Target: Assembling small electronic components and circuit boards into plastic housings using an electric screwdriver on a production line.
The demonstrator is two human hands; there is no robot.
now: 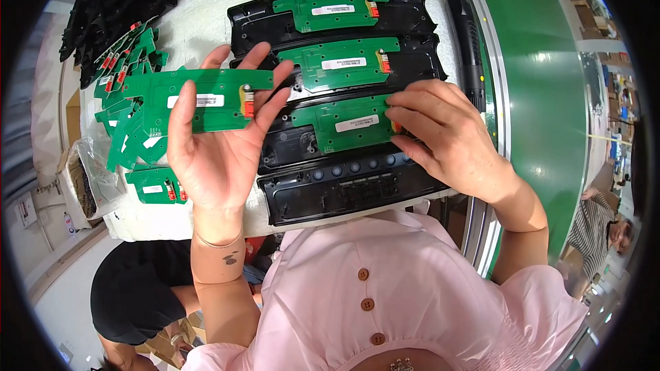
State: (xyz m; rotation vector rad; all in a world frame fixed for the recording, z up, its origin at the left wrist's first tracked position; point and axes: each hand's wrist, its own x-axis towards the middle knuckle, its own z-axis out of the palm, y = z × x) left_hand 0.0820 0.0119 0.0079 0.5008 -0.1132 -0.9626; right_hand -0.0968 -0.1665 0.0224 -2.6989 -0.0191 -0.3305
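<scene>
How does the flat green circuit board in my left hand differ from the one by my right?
The left board is raised; the right board lies in a black plastic housing. The left board's red connector shows; the right board's is partly hidden. Both bear white labels.

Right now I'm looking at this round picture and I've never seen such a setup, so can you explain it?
No machine here: a person works bare-handed. The single picture comes from a wide fisheye camera worn on the head, looking down, so straight edges bend. The left hand holds a green circuit board between thumb and fingers. The right hand has its fingers at the right end of another board, in a black housing. Also on the white surface are two more housings with boards, a nearest one without, and loose boards at left.
</scene>
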